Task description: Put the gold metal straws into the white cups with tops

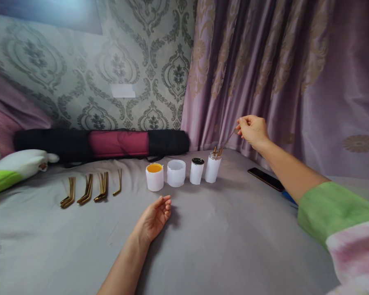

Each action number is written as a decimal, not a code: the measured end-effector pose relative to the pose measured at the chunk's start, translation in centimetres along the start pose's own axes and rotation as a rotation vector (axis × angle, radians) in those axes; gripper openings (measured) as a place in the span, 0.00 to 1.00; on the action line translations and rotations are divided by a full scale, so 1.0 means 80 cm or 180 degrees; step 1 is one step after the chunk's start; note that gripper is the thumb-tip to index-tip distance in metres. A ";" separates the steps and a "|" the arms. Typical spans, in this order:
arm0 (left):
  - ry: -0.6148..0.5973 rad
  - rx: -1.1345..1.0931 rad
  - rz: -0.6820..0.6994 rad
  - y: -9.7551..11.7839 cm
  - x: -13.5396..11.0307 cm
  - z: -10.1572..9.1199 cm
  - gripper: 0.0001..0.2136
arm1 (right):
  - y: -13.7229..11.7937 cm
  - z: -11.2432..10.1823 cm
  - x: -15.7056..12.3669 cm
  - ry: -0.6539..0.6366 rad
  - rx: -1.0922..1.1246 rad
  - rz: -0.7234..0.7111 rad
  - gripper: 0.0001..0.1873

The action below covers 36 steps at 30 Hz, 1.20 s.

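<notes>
My right hand is raised at the right, its fingertips pinched on the upper end of a thin metal straw. The straw slants down toward the mouth of a white-wrapped glass jar, where a few gold ends stick out. My left hand rests palm up on the grey sheet, fingers loosely curled and holding nothing. In front of it stand a white-wrapped cup with an orange inside, a wide whitish cup and a white-wrapped can with a dark top. Several bent gold straws lie in groups at the left.
A black and maroon roll bag lies along the patterned wall. A phone is under my right forearm, beside a partly hidden blue object. Purple curtains hang at the right. A white and green plush toy lies far left.
</notes>
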State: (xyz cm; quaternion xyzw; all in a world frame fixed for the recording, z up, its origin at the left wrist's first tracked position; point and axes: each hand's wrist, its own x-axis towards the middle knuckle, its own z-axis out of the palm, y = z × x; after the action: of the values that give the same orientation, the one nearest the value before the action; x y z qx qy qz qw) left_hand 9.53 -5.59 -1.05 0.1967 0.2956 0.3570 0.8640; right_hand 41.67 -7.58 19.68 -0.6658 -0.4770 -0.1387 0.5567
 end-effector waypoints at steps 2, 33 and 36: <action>-0.0025 -0.0002 0.0003 0.000 0.000 0.000 0.06 | 0.003 0.003 0.000 -0.0037 -0.0159 -0.0049 0.11; 0.0048 -0.0092 -0.0074 0.002 -0.003 0.005 0.05 | 0.048 0.062 -0.011 -0.0895 -0.0607 0.0252 0.09; 0.0051 -0.0090 -0.0080 0.002 -0.002 0.005 0.05 | 0.059 0.066 -0.012 -0.0882 -0.0649 0.0300 0.10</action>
State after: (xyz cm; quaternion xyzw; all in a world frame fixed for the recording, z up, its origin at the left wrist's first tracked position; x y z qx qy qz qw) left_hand 9.60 -5.62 -0.63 0.1778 0.2999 0.3519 0.8687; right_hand 43.04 -3.10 14.31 -0.7532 -0.5009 -0.0670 0.4211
